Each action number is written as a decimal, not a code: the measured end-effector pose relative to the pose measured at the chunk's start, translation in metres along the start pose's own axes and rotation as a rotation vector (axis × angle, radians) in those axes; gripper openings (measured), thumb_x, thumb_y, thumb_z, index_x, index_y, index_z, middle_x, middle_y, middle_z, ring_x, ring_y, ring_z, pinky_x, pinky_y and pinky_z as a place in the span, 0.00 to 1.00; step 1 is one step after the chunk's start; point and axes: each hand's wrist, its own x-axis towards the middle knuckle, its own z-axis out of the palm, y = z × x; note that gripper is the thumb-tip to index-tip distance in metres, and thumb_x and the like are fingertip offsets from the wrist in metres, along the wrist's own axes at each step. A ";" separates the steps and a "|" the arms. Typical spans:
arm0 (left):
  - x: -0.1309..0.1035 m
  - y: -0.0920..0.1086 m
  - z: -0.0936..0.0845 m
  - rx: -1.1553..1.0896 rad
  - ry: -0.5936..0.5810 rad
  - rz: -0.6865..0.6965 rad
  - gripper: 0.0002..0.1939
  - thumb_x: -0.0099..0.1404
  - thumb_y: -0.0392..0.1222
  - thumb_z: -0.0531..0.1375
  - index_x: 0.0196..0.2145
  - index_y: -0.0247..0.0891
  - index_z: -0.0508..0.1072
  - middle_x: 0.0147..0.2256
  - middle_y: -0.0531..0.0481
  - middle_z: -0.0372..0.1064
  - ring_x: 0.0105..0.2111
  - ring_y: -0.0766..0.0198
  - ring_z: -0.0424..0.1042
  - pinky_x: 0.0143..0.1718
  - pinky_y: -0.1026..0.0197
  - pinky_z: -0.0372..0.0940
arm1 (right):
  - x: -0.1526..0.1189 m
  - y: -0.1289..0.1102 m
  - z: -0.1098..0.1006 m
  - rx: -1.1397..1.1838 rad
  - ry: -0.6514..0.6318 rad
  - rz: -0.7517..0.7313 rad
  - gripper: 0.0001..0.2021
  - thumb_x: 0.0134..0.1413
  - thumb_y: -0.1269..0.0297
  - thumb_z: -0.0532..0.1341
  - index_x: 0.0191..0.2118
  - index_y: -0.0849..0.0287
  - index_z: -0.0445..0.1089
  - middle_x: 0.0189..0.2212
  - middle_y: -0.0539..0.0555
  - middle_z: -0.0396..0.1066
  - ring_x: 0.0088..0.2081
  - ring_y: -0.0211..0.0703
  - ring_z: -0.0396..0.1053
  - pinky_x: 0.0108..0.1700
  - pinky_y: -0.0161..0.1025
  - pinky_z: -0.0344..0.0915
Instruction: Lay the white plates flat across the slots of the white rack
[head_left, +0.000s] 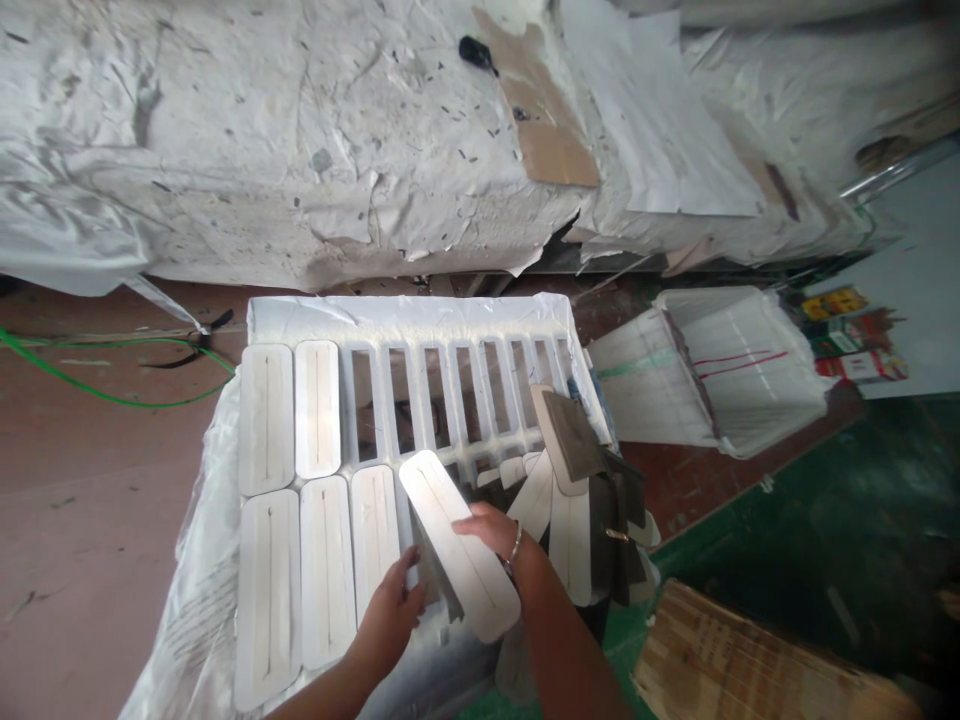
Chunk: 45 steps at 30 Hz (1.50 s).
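A white, round-cornered oblong panel [459, 545] with a thin line down its middle is gripped in my right hand [491, 530], slanted above the slotted white rack [300, 316]. My left hand [390, 612] has its fingers apart and holds nothing; it is close to the lower right edge of a similar white panel [375, 530]. Several matching panels lie on the rack's left side in two rows, among them a back-row panel [318, 408] and a front-row panel [268, 600]. Open slots [433, 395] show to the right of the back row.
Right of my hands is a loose pile of white and dark panels [574, 530]. A white bin [765, 370] stands beyond it, with a cardboard box [750, 655] at lower right. A bench covered in wrinkled sheeting [337, 130] runs along the back. A green hose [127, 400] lies left.
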 end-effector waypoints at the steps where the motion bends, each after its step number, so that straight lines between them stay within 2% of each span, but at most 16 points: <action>1: -0.007 -0.005 0.003 0.007 -0.026 -0.012 0.35 0.61 0.50 0.51 0.62 0.33 0.49 0.48 0.37 0.64 0.28 0.64 0.67 0.29 0.60 0.66 | -0.004 0.008 -0.004 0.041 -0.042 0.028 0.14 0.37 0.57 0.64 0.27 0.65 0.72 0.21 0.51 0.70 0.22 0.37 0.64 0.24 0.33 0.55; 4: -0.020 -0.014 0.013 -0.017 -0.074 -0.033 0.37 0.59 0.50 0.52 0.62 0.31 0.48 0.46 0.36 0.65 0.27 0.64 0.68 0.29 0.59 0.66 | -0.011 0.025 -0.014 0.173 -0.120 0.079 0.15 0.35 0.58 0.64 0.29 0.66 0.73 0.21 0.51 0.70 0.21 0.36 0.64 0.25 0.33 0.55; 7: -0.016 -0.012 0.019 -0.053 -0.099 -0.034 0.38 0.58 0.50 0.53 0.62 0.30 0.48 0.51 0.32 0.61 0.28 0.64 0.69 0.27 0.59 0.66 | -0.003 0.030 -0.017 0.109 0.005 0.087 0.14 0.34 0.59 0.63 0.28 0.65 0.72 0.20 0.50 0.69 0.21 0.36 0.64 0.25 0.33 0.56; 10: 0.003 -0.003 0.019 -0.019 -0.103 -0.053 0.37 0.60 0.49 0.52 0.63 0.29 0.48 0.47 0.34 0.65 0.28 0.64 0.69 0.27 0.61 0.66 | 0.017 0.026 -0.012 0.030 0.051 0.057 0.14 0.36 0.58 0.63 0.28 0.64 0.72 0.21 0.51 0.70 0.22 0.37 0.65 0.26 0.34 0.58; 12: 0.017 0.003 0.014 0.001 -0.076 -0.047 0.35 0.61 0.47 0.51 0.63 0.29 0.48 0.47 0.34 0.65 0.27 0.65 0.69 0.28 0.62 0.66 | 0.032 0.022 -0.006 0.026 -0.004 -0.004 0.16 0.38 0.56 0.62 0.31 0.64 0.74 0.24 0.51 0.72 0.24 0.39 0.67 0.28 0.35 0.61; 14: 0.031 0.006 0.006 0.011 -0.022 -0.008 0.32 0.62 0.45 0.50 0.62 0.30 0.50 0.52 0.33 0.60 0.29 0.66 0.69 0.29 0.62 0.66 | 0.045 0.020 0.002 -0.020 -0.041 -0.082 0.17 0.41 0.55 0.62 0.35 0.63 0.74 0.27 0.52 0.73 0.28 0.41 0.69 0.33 0.36 0.64; 16: 0.042 0.007 -0.004 0.002 0.053 0.041 0.30 0.63 0.45 0.50 0.60 0.31 0.53 0.56 0.33 0.55 0.32 0.65 0.69 0.30 0.61 0.67 | 0.055 0.021 0.013 -0.075 -0.037 -0.143 0.18 0.43 0.55 0.61 0.37 0.63 0.74 0.30 0.53 0.74 0.32 0.42 0.70 0.37 0.37 0.65; 18: 0.051 0.006 -0.015 -0.022 0.105 0.070 0.28 0.62 0.46 0.51 0.58 0.31 0.56 0.56 0.35 0.55 0.34 0.64 0.69 0.32 0.61 0.67 | 0.060 0.026 0.026 -0.075 0.006 -0.160 0.18 0.44 0.55 0.62 0.38 0.65 0.74 0.33 0.55 0.75 0.35 0.44 0.71 0.39 0.38 0.66; 21: 0.062 0.006 -0.024 -0.061 0.077 0.074 0.27 0.62 0.49 0.53 0.55 0.31 0.58 0.47 0.39 0.64 0.35 0.63 0.69 0.32 0.61 0.67 | 0.060 0.040 0.042 0.019 0.067 -0.173 0.21 0.47 0.54 0.60 0.42 0.66 0.70 0.38 0.58 0.74 0.38 0.45 0.71 0.40 0.39 0.67; 24: 0.070 0.011 -0.025 -0.039 0.028 0.026 0.25 0.61 0.46 0.55 0.54 0.31 0.59 0.42 0.42 0.67 0.34 0.63 0.69 0.30 0.63 0.67 | 0.053 0.051 0.049 0.016 0.156 -0.248 0.20 0.52 0.55 0.56 0.46 0.65 0.65 0.42 0.60 0.72 0.42 0.44 0.70 0.45 0.39 0.65; 28: 0.078 0.022 -0.019 -0.012 0.022 -0.051 0.21 0.60 0.42 0.56 0.50 0.32 0.61 0.39 0.43 0.68 0.29 0.65 0.69 0.23 0.65 0.65 | 0.046 0.052 0.043 -0.237 0.285 -0.208 0.12 0.56 0.59 0.52 0.37 0.63 0.63 0.32 0.56 0.71 0.35 0.42 0.68 0.41 0.39 0.63; 31: 0.081 0.026 -0.016 -0.012 0.032 -0.065 0.14 0.60 0.42 0.56 0.42 0.32 0.65 0.32 0.47 0.68 0.27 0.65 0.70 0.23 0.66 0.65 | 0.048 0.048 0.038 -0.285 0.238 -0.213 0.11 0.57 0.60 0.51 0.32 0.62 0.63 0.28 0.51 0.67 0.32 0.37 0.64 0.36 0.33 0.60; 33: 0.083 0.025 -0.016 0.000 0.031 -0.066 0.09 0.60 0.44 0.56 0.34 0.34 0.66 0.26 0.50 0.66 0.26 0.66 0.69 0.24 0.65 0.66 | 0.053 0.045 0.036 -0.311 0.197 -0.200 0.12 0.57 0.59 0.51 0.29 0.63 0.63 0.24 0.48 0.63 0.28 0.33 0.60 0.31 0.30 0.57; 36: 0.083 0.019 -0.020 0.049 0.047 -0.074 0.12 0.61 0.45 0.54 0.23 0.36 0.62 0.18 0.52 0.61 0.21 0.65 0.68 0.20 0.64 0.64 | 0.061 0.041 0.039 -0.384 0.158 -0.160 0.14 0.55 0.59 0.54 0.25 0.63 0.63 0.20 0.47 0.60 0.26 0.32 0.57 0.29 0.30 0.54; 40: 0.080 0.013 -0.032 0.168 0.099 -0.033 0.14 0.60 0.46 0.54 0.21 0.36 0.63 0.16 0.52 0.62 0.19 0.62 0.68 0.18 0.64 0.62 | 0.060 0.037 0.045 -0.540 0.196 -0.101 0.13 0.52 0.60 0.59 0.24 0.65 0.67 0.21 0.52 0.66 0.27 0.37 0.61 0.31 0.34 0.53; 45: 0.071 0.014 -0.034 0.278 0.156 0.065 0.16 0.60 0.49 0.53 0.21 0.37 0.65 0.16 0.52 0.63 0.18 0.65 0.66 0.23 0.64 0.60 | 0.054 0.037 0.044 -0.573 0.229 -0.082 0.06 0.52 0.68 0.59 0.33 0.64 0.72 0.33 0.60 0.73 0.35 0.42 0.68 0.38 0.35 0.57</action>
